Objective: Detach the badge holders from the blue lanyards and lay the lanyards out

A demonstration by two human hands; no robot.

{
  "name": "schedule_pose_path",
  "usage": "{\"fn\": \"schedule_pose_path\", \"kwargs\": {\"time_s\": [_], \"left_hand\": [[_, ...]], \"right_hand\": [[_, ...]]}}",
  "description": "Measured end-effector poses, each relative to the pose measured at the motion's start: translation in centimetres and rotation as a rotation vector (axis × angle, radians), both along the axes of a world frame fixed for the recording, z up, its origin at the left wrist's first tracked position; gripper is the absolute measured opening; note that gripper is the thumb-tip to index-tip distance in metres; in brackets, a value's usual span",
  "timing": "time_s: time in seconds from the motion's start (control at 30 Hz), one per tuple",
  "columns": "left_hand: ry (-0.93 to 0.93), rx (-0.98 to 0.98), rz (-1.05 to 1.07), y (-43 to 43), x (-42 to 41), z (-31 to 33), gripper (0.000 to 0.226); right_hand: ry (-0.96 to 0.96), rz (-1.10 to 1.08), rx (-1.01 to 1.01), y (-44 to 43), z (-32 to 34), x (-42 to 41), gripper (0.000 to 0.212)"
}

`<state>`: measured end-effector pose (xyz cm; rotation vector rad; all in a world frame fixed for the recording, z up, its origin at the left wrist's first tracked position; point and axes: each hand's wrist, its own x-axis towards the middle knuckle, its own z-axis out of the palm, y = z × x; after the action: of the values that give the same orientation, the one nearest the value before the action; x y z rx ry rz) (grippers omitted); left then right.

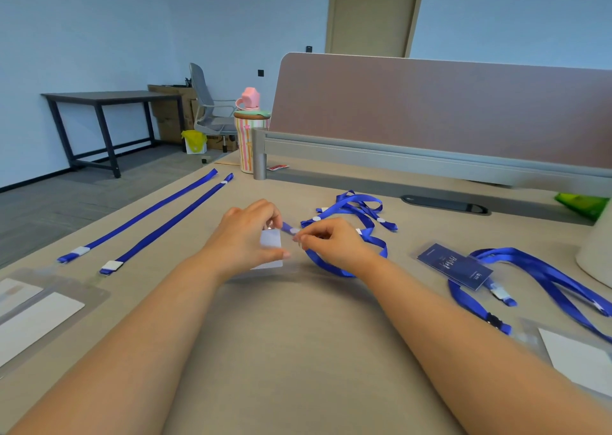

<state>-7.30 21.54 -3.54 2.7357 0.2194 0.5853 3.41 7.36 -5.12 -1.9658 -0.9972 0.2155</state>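
Lying left, straightened lanyards (139, 216), striped cup (246, 143) beyond

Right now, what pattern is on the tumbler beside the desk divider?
Vertical pastel stripes, pink, yellow and cream, on the tumbler; head view shows it.

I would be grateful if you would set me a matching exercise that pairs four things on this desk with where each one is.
Things:
1. two straight lanyards
2. clear badge holder
3. dark blue card
4. striped cup

Places:
A. at the far edge of the desk, by the partition post
B. held by the left hand, while the right hand pinches the lanyard end
C. laid side by side on the left
D. on the right, with a loose lanyard

Pairs: 1-C, 2-B, 3-D, 4-A.
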Motion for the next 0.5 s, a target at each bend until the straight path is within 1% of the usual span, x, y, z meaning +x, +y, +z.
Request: {"fn": "schedule_pose_path", "kwargs": {"time_s": [0.07,0.23,0.3,0.4,0.5], "left_hand": [[-0.001,-0.023,-0.023,-0.1,0.0,0.0,0.037],[0.026,-0.015,-0.052,0.4,0.0,-0.3,0.035],[0.044,-0.019,-0.045,0.6,0.1,-0.3,0.036],[0.045,-0.043,-0.04,0.8,0.0,-0.4,0.036],[0.035,-0.067,-0.052,0.9,-0.1,-0.4,0.035]], "right_hand": [[0.033,-0.013,0.014,-0.1,0.1,0.1,0.015],[-0.007,-0.045,-0.067,-0.1,-0.1,0.4,0.022],[0.001,-0.032,-0.098,-0.2,-0.1,0.4,0.018],[0.057,-0.012,-0.104,-0.2,-0.3,0.5,0.008],[0.144,-0.003,-0.053,-0.2,-0.4,0.6,0.014]]}}
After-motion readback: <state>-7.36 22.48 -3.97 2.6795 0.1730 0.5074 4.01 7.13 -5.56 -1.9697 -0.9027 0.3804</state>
